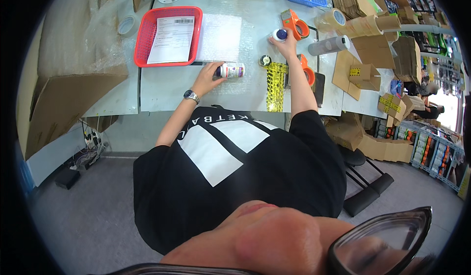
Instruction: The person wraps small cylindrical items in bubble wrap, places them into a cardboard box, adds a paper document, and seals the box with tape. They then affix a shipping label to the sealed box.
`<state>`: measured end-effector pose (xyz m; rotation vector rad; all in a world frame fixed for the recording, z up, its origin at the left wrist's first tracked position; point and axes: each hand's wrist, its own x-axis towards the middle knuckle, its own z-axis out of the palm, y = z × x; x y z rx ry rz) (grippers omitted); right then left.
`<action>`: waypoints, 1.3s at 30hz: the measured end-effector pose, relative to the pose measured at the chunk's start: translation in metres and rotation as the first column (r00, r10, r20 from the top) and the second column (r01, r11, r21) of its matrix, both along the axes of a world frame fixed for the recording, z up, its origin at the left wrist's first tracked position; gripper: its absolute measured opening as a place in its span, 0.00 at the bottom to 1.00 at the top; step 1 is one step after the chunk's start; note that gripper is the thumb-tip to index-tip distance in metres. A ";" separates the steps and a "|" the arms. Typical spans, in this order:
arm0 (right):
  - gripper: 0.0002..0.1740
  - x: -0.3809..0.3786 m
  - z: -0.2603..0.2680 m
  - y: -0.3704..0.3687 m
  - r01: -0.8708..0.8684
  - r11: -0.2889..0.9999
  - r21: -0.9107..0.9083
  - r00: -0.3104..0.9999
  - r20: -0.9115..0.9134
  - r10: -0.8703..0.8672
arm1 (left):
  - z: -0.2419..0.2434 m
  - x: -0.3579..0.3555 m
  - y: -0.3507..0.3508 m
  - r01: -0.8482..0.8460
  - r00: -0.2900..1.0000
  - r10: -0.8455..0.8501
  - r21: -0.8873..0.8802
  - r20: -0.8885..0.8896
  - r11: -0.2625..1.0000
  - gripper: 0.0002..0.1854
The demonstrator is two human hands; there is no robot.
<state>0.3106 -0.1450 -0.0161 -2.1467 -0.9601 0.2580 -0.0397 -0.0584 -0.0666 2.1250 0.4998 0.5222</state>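
Observation:
A white bottle with a dark cap lies on its side on a sheet of bubble wrap. My left hand has its thumb and fingers around the capped end. Farther out to the right, my right hand grips a second white bottle, its dark blue cap turned up toward me. Just beyond that hand rests an orange tape dispenser. A roll of black-and-yellow tape lies between the two hands, near a strip of the same tape.
At the left, a red plastic basket holds printed papers. A large cardboard box borders the left side. Rightward are another orange dispenser, a grey bottle, clear tape rolls and small cartons. A blue basket stands at the back.

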 end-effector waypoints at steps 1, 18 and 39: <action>0.41 -0.009 0.003 0.001 -0.049 0.991 0.122 0.999 -0.018 0.052 | -0.002 0.000 0.001 -0.009 0.999 0.007 -0.028 -0.040 1.000 0.35; 0.44 -0.121 -0.012 0.017 -0.453 0.890 0.056 0.873 -0.172 0.456 | -0.025 -0.005 0.005 -0.117 0.993 0.118 -0.024 0.025 0.993 0.63; 0.42 -0.197 -0.073 -0.026 -0.068 0.890 0.450 0.715 -0.600 0.358 | -0.026 0.016 0.003 -0.086 0.996 0.086 -0.078 -0.002 0.993 0.70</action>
